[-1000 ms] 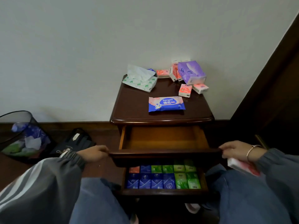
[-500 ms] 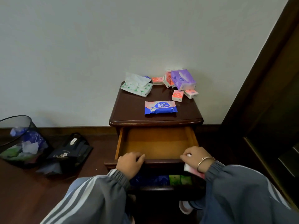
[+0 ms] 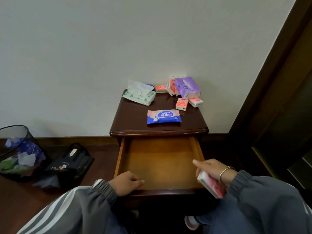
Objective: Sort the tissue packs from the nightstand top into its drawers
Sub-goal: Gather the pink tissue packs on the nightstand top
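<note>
Nightstand top [image 3: 131,119] carries loose packs [image 3: 181,104]; top drawer [image 3: 158,162] pulled out; left hand [image 3: 125,183] grips its front; right hand [image 3: 212,169] clutches pink tissue pack [image 3: 211,186] at drawer's right corner; placing step, next likely drop it inside.

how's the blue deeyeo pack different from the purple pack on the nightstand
The blue Deeyeo pack lies flat, alone near the front of the nightstand top; the purple pack sits tilted at the back right, crowded by small red-and-white packs. The blue Deeyeo pack is thin and pillow-like; the purple pack is taller and blockier. Both are soft-wrapped, and neither is in the open drawer.
</note>
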